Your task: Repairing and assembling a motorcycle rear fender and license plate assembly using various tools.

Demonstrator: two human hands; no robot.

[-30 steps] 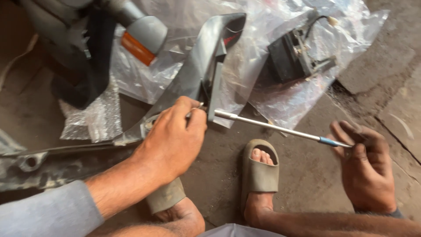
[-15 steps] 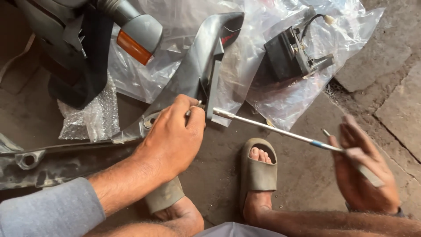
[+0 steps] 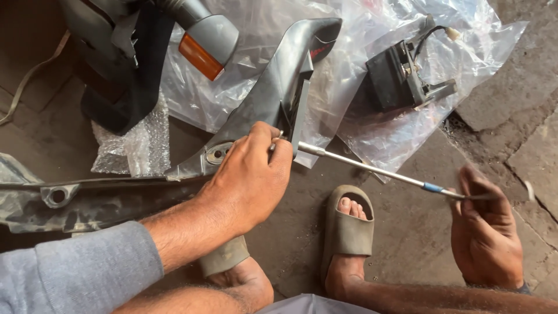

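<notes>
Holding the work at 2 points, the person spans a long metal driver shaft [image 3: 372, 170] between both hands. The right hand [image 3: 485, 235], nearest the camera and low on that side, closes its fingers around the handle end just past the blue band [image 3: 433, 187]; the handle itself is blurred. From there the shaft's long axis runs up and leftward, away from the right hand and into the left hand [image 3: 250, 180]. The left hand is closed around the shaft's tip, pinching it where it meets the edge of a grey plastic body panel [image 3: 273, 87]. Whether a fastener sits under those fingers cannot be told. The tip is at the left hand; the right hand is a full shaft length away. Beyond the left hand, the panel slants away over clear plastic sheeting [image 3: 360, 70]. Beyond the right hand lies a black bracket part [image 3: 392, 78].
</notes>
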